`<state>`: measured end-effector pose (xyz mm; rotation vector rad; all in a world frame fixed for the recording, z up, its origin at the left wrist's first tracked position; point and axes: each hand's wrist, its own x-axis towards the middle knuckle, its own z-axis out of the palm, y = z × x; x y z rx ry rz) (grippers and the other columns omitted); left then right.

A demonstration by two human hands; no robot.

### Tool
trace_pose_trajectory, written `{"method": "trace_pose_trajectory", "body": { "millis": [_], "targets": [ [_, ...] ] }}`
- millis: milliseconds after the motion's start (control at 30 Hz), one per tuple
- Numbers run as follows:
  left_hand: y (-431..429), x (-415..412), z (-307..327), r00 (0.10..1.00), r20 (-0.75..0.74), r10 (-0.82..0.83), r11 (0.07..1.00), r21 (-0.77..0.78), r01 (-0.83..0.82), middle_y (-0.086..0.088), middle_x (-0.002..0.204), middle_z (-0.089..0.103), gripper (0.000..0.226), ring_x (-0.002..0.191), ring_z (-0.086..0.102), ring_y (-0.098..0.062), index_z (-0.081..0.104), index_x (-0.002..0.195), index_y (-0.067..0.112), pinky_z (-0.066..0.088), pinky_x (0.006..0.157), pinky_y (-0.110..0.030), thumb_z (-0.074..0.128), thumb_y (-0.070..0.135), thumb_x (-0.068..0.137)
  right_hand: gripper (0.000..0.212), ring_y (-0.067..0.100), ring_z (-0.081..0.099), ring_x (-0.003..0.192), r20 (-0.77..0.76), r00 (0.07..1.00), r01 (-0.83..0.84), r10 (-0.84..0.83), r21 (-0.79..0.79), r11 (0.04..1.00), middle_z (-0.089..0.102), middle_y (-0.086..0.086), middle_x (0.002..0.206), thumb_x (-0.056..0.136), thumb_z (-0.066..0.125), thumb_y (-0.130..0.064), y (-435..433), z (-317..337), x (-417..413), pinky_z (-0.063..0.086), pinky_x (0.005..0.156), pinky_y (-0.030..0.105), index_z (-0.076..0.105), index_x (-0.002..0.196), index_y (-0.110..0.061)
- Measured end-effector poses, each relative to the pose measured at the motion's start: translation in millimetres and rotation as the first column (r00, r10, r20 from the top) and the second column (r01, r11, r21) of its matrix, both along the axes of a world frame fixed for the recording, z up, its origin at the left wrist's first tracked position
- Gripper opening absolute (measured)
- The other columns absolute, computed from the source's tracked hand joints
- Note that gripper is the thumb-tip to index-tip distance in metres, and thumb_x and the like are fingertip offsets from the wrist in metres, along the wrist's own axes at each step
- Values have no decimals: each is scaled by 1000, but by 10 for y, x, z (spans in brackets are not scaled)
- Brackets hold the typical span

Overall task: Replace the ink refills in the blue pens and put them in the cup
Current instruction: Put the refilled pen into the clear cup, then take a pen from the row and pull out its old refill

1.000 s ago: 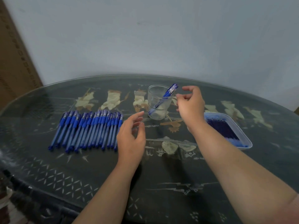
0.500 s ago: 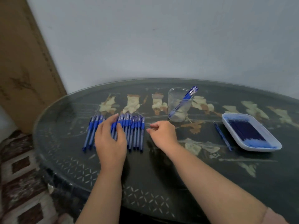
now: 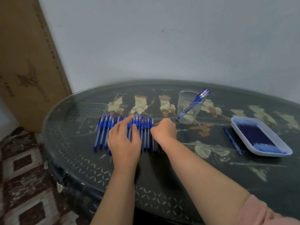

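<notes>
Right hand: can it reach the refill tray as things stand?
Probably yes. The right hand sits at the pen row's right end; only a thin blue stick lies flat on the table between it and the refill tray, and the cup stands farther back.

Person's left hand [image 3: 125, 141] and right hand [image 3: 164, 131], with forearms bare; a pink sleeve [image 3: 259, 211] covers the right arm above the elbow.

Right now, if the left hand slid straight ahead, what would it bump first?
The left hand rests on the blue pens; past their caps the table looks free. The cup stands off right, probably missed.
</notes>
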<state>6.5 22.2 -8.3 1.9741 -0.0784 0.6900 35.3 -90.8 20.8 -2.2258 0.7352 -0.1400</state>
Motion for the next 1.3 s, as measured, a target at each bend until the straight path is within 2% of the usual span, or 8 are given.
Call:
{"method": "trace_pose_trajectory", "body": {
  "millis": [200,400,567,733,833,967,1133,1300],
  "targets": [
    [4,-12,13,999,-35,-16,1000,4,17,12,117,60,30,119,48,-11,63,122,26,37,104,-36,54,24,94,13,29,67,85,18,994,101,-105,147,984,63,9,84,85,63,-11,-56,57,6,50,61,31,53,76,-11],
    [-6,-26,45,998,-55,-15,998,56,18,7,118,62,29,118,50,-17,63,120,27,40,102,-41,53,25,93,23,28,67,94,56,989,122,-136,199,972,69,7,104,87,66,-15,-269,49,-58,57,79,36,68,109,-11],
    [-30,-81,87,1000,-16,-12,993,119,14,2,116,61,28,118,50,-22,65,120,21,38,100,-38,59,15,93,29,22,64,97,167,981,61,-102,234,970,70,0,107,90,63,-12,-567,173,-428,52,85,33,71,117,-14],
    [-219,-152,181,989,68,-130,980,161,118,6,112,60,29,112,50,-13,65,119,19,32,98,-22,60,11,92,30,9,58,79,248,967,-57,53,7,998,65,-5,92,94,57,-8,-1040,168,-912,42,69,22,70,118,-21],
    [-489,-240,225,954,61,-294,942,184,279,11,112,60,32,111,50,-6,64,121,25,29,95,-5,63,15,91,33,12,57,90,251,960,-85,126,-168,982,55,1,106,95,55,-4,-1330,66,-1107,42,85,22,68,118,-25],
    [-854,-333,182,872,-3,-490,847,233,477,18,117,60,41,117,51,-3,60,125,34,33,98,-8,68,17,88,35,13,53,95,306,924,-142,230,-284,948,51,-4,99,93,55,0,-1596,-85,-1234,41,89,23,71,114,-22],
    [-1109,-341,76,833,-62,-549,791,285,542,20,116,60,50,114,54,-3,60,124,36,30,97,-2,76,14,81,35,18,53,97,374,870,-183,321,-359,915,60,-4,99,92,53,0,-1722,-234,-1250,34,85,12,71,114,-20],
    [-1211,-305,75,864,-65,-499,825,270,497,24,97,65,32,98,57,9,72,105,27,39,88,-4,78,10,79,37,20,53,95,416,824,-248,384,-344,905,60,-3,97,90,50,-3,-1792,-283,-1197,40,85,28,72,112,-23]
  ]
}}
